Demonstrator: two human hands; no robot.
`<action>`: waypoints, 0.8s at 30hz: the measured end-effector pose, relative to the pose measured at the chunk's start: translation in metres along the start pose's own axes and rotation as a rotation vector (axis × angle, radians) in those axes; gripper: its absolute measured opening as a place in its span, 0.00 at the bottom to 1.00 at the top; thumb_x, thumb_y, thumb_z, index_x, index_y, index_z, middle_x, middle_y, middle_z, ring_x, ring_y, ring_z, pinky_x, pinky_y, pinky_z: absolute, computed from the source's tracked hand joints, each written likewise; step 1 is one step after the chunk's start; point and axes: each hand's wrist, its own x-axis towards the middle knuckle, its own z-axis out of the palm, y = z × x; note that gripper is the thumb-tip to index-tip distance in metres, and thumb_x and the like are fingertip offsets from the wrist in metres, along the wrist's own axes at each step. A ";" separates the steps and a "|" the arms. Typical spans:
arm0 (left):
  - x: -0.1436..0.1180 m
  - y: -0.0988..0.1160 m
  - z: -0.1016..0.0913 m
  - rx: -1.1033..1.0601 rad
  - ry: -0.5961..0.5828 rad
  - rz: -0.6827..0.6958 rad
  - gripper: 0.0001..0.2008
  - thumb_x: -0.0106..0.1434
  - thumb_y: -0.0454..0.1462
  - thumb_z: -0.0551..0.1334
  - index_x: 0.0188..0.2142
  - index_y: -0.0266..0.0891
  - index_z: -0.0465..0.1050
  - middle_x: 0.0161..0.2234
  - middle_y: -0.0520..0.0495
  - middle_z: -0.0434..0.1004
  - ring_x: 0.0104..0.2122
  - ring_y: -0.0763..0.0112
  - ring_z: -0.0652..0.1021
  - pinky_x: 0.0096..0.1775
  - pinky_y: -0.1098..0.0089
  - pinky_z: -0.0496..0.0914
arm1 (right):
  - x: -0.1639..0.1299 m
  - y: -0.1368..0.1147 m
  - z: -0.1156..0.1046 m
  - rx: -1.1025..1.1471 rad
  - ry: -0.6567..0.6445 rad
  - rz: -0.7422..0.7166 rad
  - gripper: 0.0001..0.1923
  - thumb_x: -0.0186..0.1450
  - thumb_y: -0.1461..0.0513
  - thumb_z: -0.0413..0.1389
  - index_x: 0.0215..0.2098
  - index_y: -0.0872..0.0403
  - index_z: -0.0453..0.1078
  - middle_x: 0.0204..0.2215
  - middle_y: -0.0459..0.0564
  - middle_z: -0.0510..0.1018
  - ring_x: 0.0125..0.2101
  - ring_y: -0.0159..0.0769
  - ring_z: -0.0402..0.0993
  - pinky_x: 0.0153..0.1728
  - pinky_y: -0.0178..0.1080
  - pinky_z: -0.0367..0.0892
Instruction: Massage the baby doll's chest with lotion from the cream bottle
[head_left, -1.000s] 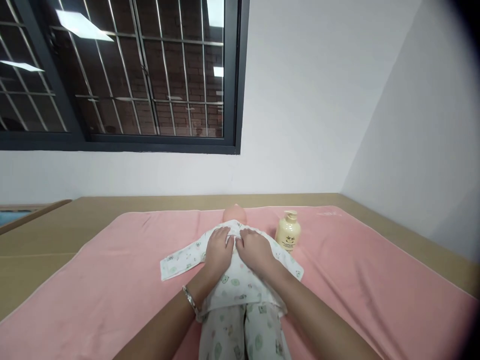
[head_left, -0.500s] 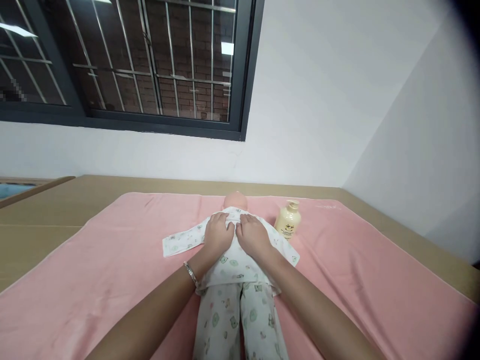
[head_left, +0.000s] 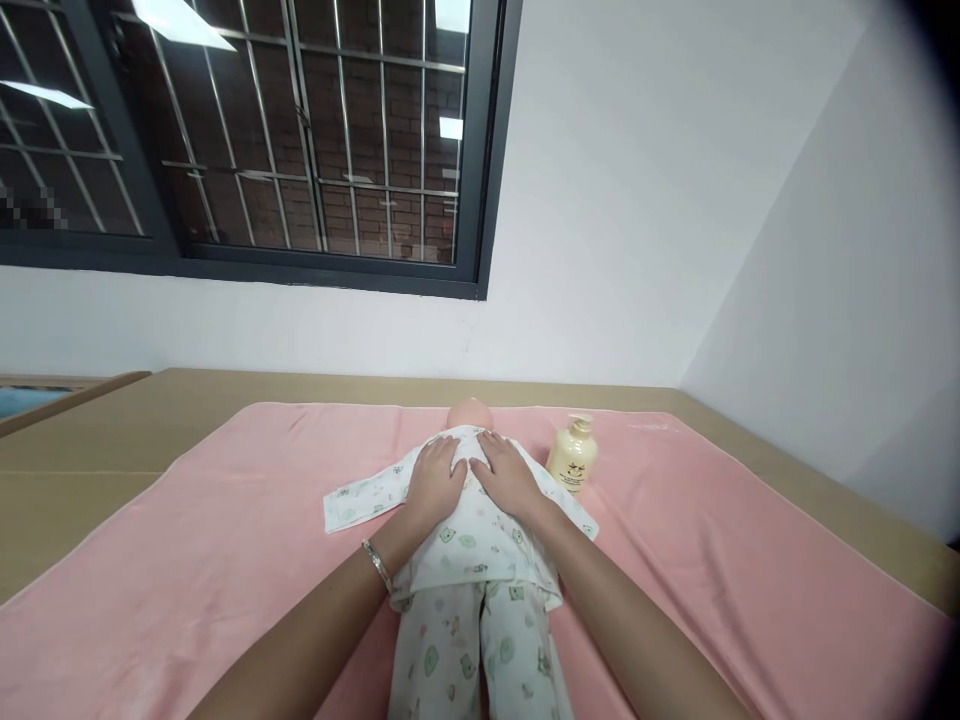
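Resting flat on the doll's shirt [head_left: 469, 530], both hands; lotion bottle [head_left: 572, 455] upright beside.

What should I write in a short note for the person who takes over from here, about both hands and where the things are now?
Left hand: flat, palm down on the chest of the baby doll in white printed pyjamas.
Right hand: flat beside it on the same chest, holding nothing.
The doll lies on its back on the pink towel. The cream pump bottle stands upright to the right of the doll's head, untouched.
Done: top and trousers are on the doll.
Left: both sleeves lie flat and spread out.
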 end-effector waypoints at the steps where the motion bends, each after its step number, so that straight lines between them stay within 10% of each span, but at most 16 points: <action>1: -0.001 0.000 0.001 -0.004 0.011 -0.003 0.20 0.64 0.37 0.52 0.53 0.34 0.70 0.55 0.38 0.73 0.56 0.55 0.70 0.60 0.52 0.61 | 0.001 0.002 0.000 0.009 -0.002 0.002 0.27 0.71 0.55 0.44 0.65 0.59 0.56 0.64 0.55 0.60 0.65 0.41 0.51 0.63 0.44 0.45; 24: -0.010 0.011 -0.010 -0.033 0.090 -0.093 0.16 0.65 0.36 0.52 0.48 0.38 0.74 0.51 0.42 0.77 0.54 0.58 0.73 0.58 0.54 0.65 | -0.021 -0.044 0.000 -0.210 0.147 0.136 0.19 0.68 0.62 0.44 0.47 0.61 0.73 0.50 0.64 0.75 0.54 0.47 0.67 0.56 0.43 0.56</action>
